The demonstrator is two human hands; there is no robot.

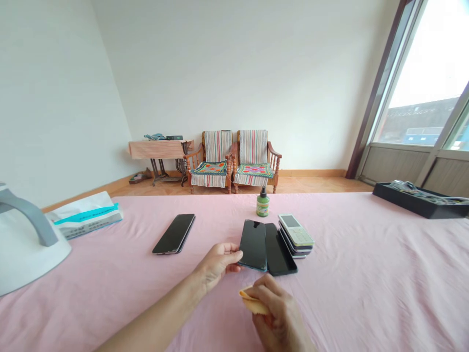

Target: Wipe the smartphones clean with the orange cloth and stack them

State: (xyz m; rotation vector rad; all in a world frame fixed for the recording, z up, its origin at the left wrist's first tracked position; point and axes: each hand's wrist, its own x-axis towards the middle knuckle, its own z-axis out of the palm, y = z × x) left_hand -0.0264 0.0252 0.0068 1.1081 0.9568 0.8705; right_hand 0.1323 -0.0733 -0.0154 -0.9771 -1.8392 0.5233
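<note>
My left hand grips the lower left edge of a black smartphone lying on the pink tablecloth. My right hand is closed on a small yellow cloth, just below that phone. Right beside the held phone lies another black phone. Further right is a small stack of phones topped by a light keypad phone. A small green bottle stands behind them.
One more black phone lies apart to the left. A white and teal packet and a white appliance with a grey handle sit at the far left. A black tray with cables is at the right.
</note>
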